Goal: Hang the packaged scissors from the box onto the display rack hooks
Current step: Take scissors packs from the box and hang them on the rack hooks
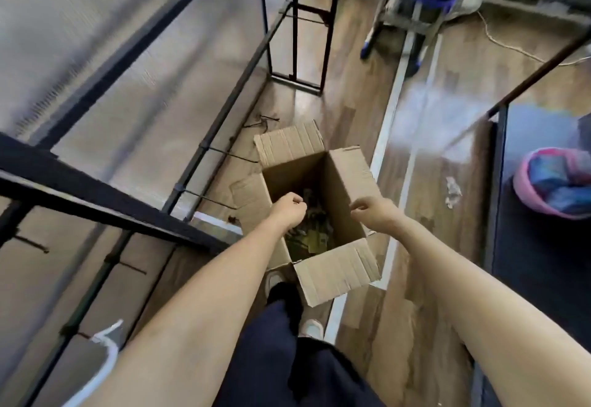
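Cardboard box (flaps open), packaged scissors inside below left grip, fisted, right grip, loosely curled, both seemingly empty.

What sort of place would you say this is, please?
Probably a shop or stockroom being stocked: a black display rack with bare hooks stands along the left, and an open cardboard box of goods sits on the wood-look floor beside it.

There is one view only, from the head of a standing person. It looks steeply down and a little forward, along both bare forearms, to the open box on the floor. The box sits mid-frame, well below the lens. The wide angle bows the rack bars at left. Motion blur smears the frame.
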The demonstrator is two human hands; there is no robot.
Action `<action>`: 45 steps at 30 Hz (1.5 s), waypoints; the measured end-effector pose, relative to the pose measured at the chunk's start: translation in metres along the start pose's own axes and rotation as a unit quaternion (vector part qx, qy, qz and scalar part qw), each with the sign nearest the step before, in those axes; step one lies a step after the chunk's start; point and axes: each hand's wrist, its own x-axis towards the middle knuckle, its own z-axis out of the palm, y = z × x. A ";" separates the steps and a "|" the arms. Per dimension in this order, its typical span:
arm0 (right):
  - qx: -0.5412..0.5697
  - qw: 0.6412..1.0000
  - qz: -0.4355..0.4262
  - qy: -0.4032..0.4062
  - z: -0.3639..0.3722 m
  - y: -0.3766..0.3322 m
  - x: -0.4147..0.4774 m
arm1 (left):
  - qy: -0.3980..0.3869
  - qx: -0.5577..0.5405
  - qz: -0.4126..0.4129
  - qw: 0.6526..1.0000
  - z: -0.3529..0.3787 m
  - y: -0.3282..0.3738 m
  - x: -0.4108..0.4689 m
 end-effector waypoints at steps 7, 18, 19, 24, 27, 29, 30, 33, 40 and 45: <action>0.013 0.999 0.024 -0.038 0.040 0.025 0.116 | -0.028 0.006 -0.044 0.999 0.046 -0.031 0.110; -0.029 0.993 0.067 -0.094 0.183 0.100 0.319 | 0.008 -0.042 -0.192 0.980 0.174 -0.150 0.281; -0.012 0.993 0.074 -0.088 0.197 0.106 0.337 | 0.014 -0.046 -0.203 0.978 0.185 -0.161 0.297; 0.071 0.985 0.136 -0.075 0.259 0.135 0.422 | 0.029 -0.047 -0.222 0.973 0.222 -0.205 0.374; 0.097 0.979 0.162 -0.076 0.293 0.152 0.466 | 0.036 -0.017 -0.216 0.976 0.237 -0.226 0.412; 0.097 0.974 0.187 -0.078 0.318 0.167 0.494 | 0.061 -0.012 -0.208 0.976 0.250 -0.242 0.438; 0.098 0.972 0.201 -0.071 0.329 0.174 0.506 | 0.080 -0.012 -0.207 0.975 0.256 -0.250 0.449; 0.139 0.961 0.237 -0.020 0.352 0.196 0.530 | 0.122 -0.024 -0.210 0.970 0.271 -0.272 0.476; 0.120 0.947 0.293 0.054 0.371 0.214 0.552 | 0.130 -0.013 -0.176 0.976 0.294 -0.263 0.519; 0.150 0.944 0.282 0.080 0.381 0.221 0.556 | 0.144 -0.100 -0.162 0.971 0.296 -0.229 0.550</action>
